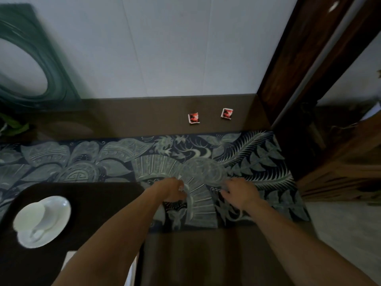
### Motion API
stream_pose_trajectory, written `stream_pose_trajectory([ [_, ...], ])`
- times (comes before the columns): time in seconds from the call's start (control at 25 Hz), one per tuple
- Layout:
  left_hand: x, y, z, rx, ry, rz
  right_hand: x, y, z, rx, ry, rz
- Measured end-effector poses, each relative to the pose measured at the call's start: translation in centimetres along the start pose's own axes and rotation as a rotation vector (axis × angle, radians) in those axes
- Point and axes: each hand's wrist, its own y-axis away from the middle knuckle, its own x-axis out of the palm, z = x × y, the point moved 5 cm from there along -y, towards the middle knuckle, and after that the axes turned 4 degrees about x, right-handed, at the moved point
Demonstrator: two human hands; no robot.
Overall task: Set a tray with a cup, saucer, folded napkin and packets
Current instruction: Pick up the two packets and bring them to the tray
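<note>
Head view
Left hand (172,189): fingers curled down onto the patterned cloth (115,162); whether it pinches the fabric I cannot tell.
Right hand (240,191): fingers spread loosely, resting on the same cloth, grasping nothing.
Cup (36,213): white, lying on the saucer (59,207), on the dark tray (92,203) at left.
Packets: one red packet (194,118), another packet (227,113) beside it, on the brown table (134,116) near the wall, well apart from the tray.

A glossy white ceramic cup (40,211) and saucer (59,221) sit lower left on a dark matt tray (92,203). A patterned woven cloth (82,162) crosses the middle. Two shiny paper packets (194,118) lie upper centre on smooth brown tabletop (134,116). Polished dark wood frame (288,69) at right.
</note>
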Motion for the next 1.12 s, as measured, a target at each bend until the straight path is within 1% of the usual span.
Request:
stream_pose_trajectory([
  [0.12, -2.4, -2.7, -1.7, -0.031, 0.019, -0.036, -1.7, -2.8, -2.1, -0.038, 0.041, 0.022],
  [0.24, -4.6, -5.2, -1.9, -0.055, 0.038, -0.054, -3.3, -5.8, -3.3, -0.074, 0.049, 0.030],
  [0.48, -11.8, -11.6, -0.5, -0.044, -0.082, -0.040, -7.5, -15.5, -6.3, -0.055, 0.106, 0.136],
  [0.6, -16.3, -15.4, 0.8, -0.082, -0.071, -0.062, -10.7, -20.7, -7.0, -0.053, 0.151, 0.082],
  [0.8, -22.7, -23.5, 2.9, -0.107, -0.152, -0.255, -14.6, -30.1, -8.2, 0.022, 0.125, -0.112],
  [0.88, -23.7, -25.7, 3.3, -0.087, -0.183, -0.344, -14.8, -32.7, -8.9, 0.097, 0.094, -0.179],
  [0.96, -23.6, -27.6, 3.5, -0.051, -0.145, -0.386, -14.1, -34.8, -9.5, 0.184, 0.071, -0.160],
  [1.04, -23.2, -28.6, 3.6, -0.023, -0.081, -0.407, -13.3, -36.0, -9.7, 0.212, 0.053, -0.139],
  [1.12, -23.0, -28.9, 3.7, -0.009, -0.020, -0.433, -13.1, -36.7, -9.8, 0.212, -0.009, -0.180],
])
